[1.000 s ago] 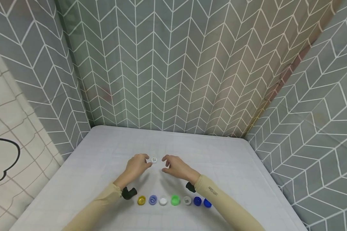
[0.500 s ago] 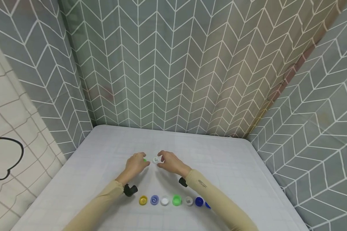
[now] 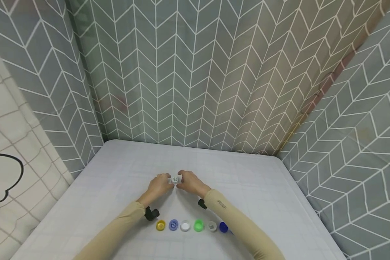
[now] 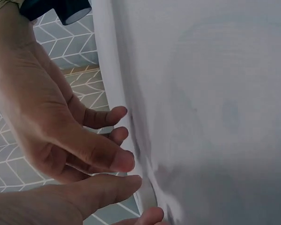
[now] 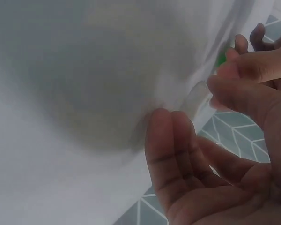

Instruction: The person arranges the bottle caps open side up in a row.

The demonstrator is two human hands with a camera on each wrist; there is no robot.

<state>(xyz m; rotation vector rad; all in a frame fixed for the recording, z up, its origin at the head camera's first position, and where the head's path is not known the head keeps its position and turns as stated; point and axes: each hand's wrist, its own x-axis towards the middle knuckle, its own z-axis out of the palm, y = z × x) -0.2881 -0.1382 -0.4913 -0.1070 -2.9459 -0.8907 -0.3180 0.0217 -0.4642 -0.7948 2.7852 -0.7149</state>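
Observation:
A small white bottle cap with dark marks [image 3: 174,180] stands on the white-clothed table, between my two hands. My right hand [image 3: 190,182] has its thumb and fingertips around the cap's right side, pinching it; the right wrist view shows the pale cap [image 5: 195,99] by the thumb tip. From the left, my left hand [image 3: 159,185] reaches in, its thumb and fingertips right at the cap. A green piece [image 5: 221,59] shows beside the left fingertips in the right wrist view; I cannot tell whether those fingers hold it.
Nearer me is a row of caps: yellow [image 3: 160,225], pale blue [image 3: 173,225], white [image 3: 185,226], green [image 3: 198,225], clear [image 3: 212,226] and dark blue [image 3: 223,227]. My right sleeve [image 3: 243,231] overlaps the row's right end. A patterned curtain [image 3: 188,72] rises behind the table [image 3: 123,155].
My right hand has moved left to the white cap. My left hand, drawn back slightly half a second ago with green showing by its fingers, has come right, up to the cap.

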